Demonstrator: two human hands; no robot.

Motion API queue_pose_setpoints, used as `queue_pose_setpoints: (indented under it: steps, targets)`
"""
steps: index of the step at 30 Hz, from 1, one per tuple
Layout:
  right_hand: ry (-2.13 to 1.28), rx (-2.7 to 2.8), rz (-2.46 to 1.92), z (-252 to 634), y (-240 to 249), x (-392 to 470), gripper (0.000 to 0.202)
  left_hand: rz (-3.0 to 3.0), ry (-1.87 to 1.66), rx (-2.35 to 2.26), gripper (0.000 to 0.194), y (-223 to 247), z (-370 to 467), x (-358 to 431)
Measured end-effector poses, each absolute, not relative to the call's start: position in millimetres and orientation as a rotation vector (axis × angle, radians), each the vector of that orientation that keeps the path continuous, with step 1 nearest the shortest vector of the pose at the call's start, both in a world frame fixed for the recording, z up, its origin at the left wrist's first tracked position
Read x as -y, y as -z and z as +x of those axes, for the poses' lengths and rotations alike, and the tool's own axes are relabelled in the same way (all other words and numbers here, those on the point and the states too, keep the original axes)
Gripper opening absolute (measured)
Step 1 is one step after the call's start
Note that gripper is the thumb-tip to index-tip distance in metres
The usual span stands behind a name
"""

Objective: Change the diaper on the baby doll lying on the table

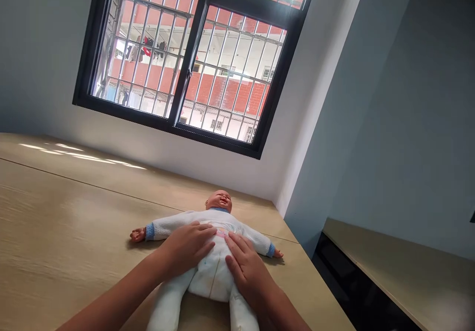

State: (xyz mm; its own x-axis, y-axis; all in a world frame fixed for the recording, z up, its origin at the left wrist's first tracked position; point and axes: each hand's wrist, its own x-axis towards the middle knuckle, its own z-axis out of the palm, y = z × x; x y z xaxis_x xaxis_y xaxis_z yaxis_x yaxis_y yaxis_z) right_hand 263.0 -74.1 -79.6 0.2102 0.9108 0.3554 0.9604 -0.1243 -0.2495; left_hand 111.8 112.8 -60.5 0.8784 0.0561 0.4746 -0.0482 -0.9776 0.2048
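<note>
- Bare forearms (pixel 115 289) come nearest, slanting inward to two palm-down hands.
- Left hand (pixel 191 249): flat, fingers lying across one side of the doll's (pixel 213 274) white-clothed front, wrapped around nothing.
- Right hand (pixel 248 266): likewise unclenched, resting on the other side of that front; a narrow gap parts the two sets of fingertips.
- Under and between both hands lies the doll, face up on the table (pixel 92 252): head (pixel 218 200) beyond the fingertips, arms spread outward past each hand, legs on the near side.
- Uneven pressure could, I judge, twist the body or slide it, since neither palm encloses it.
- Sideways pushing from the left might shift it toward the table edge beyond the right hand.
- Loose cloth may bunch if fingers drag.
</note>
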Motion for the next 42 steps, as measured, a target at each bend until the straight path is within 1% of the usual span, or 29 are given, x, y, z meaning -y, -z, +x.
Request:
queue_pose_setpoints:
  steps: [8, 12, 14, 16, 18, 20, 23, 26, 28, 34, 42]
  targets:
    - [0.169, 1.742, -2.019, 260, 76, 75, 0.055, 2.857, -0.751, -0.374, 0.038, 59, 117, -106]
    - [0.127, 1.708, -1.966, 262, 79, 76, 0.054, 2.861, -0.676, -0.827, 0.052, 60, 116, -118]
    - [0.112, 1.689, -1.950, 263, 81, 77, 0.053, 2.861, -0.618, -1.022, 0.055, 63, 112, -133]
    - [0.108, 1.676, -1.946, 264, 83, 77, 0.052, 2.866, -0.584, -1.160, 0.049, 66, 106, -150]
    - [0.104, 1.679, -1.956, 265, 83, 77, 0.052, 2.869, -0.631, -1.215, 0.039, 66, 99, -165]
    - [0.098, 1.690, -1.979, 265, 83, 77, 0.052, 2.840, -0.756, -1.125, 0.032, 64, 96, -173]
    - [0.114, 1.696, -2.013, 263, 80, 77, 0.052, 2.678, -0.884, -0.711, 0.030, 61, 98, -166]
    - [0.138, 1.699, -2.041, 260, 78, 77, 0.054, 2.556, -0.813, -0.282, 0.028, 64, 106, -145]
    - [0.117, 1.673, -2.057, 259, 78, 77, 0.056, 2.558, -0.744, -0.150, 0.026, 68, 111, -132]
    - [0.051, 1.524, -2.075, 258, 85, 77, 0.061, 2.554, -0.682, -0.156, 0.026, 70, 114, -123]
    - [0.138, 1.399, -2.106, 264, 89, 77, 0.067, 2.553, -0.686, -0.154, 0.025, 70, 112, -127]
